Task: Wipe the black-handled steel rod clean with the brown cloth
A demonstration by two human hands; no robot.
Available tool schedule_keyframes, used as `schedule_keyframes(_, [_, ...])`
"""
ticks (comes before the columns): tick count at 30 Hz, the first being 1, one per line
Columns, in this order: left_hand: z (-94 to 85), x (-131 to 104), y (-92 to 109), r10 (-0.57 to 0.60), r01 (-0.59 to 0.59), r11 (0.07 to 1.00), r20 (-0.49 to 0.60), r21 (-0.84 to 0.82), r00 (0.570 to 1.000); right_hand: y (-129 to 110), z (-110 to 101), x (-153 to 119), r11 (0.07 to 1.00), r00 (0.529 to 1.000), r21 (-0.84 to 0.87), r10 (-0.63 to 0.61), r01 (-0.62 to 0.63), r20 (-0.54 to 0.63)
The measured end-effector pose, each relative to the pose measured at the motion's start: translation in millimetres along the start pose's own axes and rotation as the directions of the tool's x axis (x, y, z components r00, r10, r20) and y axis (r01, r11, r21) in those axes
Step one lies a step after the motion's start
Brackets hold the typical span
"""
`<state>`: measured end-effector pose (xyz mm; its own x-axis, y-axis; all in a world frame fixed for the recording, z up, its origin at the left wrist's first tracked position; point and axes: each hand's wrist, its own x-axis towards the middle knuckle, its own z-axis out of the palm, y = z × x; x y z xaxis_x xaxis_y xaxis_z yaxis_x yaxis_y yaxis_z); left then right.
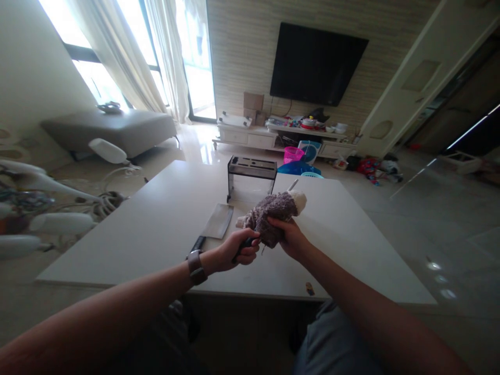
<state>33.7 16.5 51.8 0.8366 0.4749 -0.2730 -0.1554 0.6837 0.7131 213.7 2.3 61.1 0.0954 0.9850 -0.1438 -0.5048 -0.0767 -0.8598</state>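
My left hand is closed around a black handle whose far part goes into or behind a bunched grey-brown cloth. My right hand grips the cloth from the right, its thumb lying on top. A pale part of the cloth shows at its upper right, and a thin light-coloured tip sticks out beyond it. Left of the cloth, a cleaver with a wide metal blade and black handle lies flat on the white table. Behind the cloth stands a knife block with a slotted dark top and clear sides.
A small dark and orange item lies near the table's front edge. Beyond the table are a pink basket, a blue plastic item and a low cabinet. A lamp with white shades is at the left.
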Motion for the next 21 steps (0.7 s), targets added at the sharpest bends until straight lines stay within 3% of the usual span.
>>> schedule_keyframes(13, [5.3, 2, 4, 0.042, -0.049, 0.992, 0.062, 0.114, 0.997, -15, 4, -3, 0.99, 0.985, 0.015, -0.138, 0.14, -0.106])
schedule_keyframes(21, [7.7, -3, 8, 0.018, -0.041, 0.981, 0.12, 0.191, 0.993, -48, -26, 19, 0.976, 0.96, 0.048, -0.198, 0.211, -0.198])
